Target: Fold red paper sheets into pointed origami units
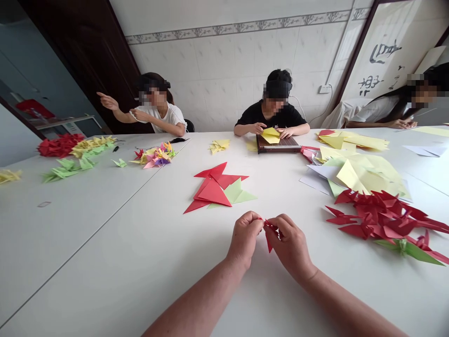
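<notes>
In front of me my left hand [243, 236] and my right hand [292, 245] meet over the table, both closed in a pinch on one small red folded origami paper [269, 245]. A pointed red end hangs below my right fingers, while the rest is mostly hidden by them. Just beyond lie several flat red folded papers [212, 191], overlapping a light green folded paper [240, 192]. To the right of my right hand is a heap of red folded paper cranes [380, 217], with a green folded one [410, 250] at its near edge.
Yellow and pale paper sheets [368, 171] are stacked behind the red heap. Across the white table [115, 262] sit three people; the middle one works yellow paper [271, 135] on a dark board [277, 149]. Colourful cranes [157, 155] and red ones [59, 145] lie at the left.
</notes>
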The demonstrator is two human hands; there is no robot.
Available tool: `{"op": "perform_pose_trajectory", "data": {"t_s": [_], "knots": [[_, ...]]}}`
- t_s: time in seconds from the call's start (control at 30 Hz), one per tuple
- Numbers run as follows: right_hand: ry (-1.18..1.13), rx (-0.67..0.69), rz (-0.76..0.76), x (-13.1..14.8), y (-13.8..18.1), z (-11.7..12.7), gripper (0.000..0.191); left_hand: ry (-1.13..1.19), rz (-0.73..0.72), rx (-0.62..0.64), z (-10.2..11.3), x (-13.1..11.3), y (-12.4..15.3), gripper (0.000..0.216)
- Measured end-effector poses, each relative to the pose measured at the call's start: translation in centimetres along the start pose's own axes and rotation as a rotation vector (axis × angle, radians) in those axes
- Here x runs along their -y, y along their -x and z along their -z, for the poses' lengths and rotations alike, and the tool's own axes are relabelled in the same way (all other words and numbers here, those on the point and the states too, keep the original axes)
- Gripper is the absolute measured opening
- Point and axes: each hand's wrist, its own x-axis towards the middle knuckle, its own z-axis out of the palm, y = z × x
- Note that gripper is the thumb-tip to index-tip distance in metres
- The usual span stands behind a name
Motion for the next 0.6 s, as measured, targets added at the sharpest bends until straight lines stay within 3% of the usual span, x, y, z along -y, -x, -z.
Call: {"op": "perform_pose_trajectory", "data": {"t_s": [0.4, 0.6], "knots": [[0.029, 0.01, 0.023, -0.1, 0.05, -0.01, 0.014, 0.15, 0.182, -0.008, -0.14, -0.67, 0.15, 0.012], [0.079, -0.014, 0.085, 0.13, -0.03, 0.18, 0.018, 0.185, 0.202, 0.001, -0.16, -0.52, 0.11, 0.011]]}}
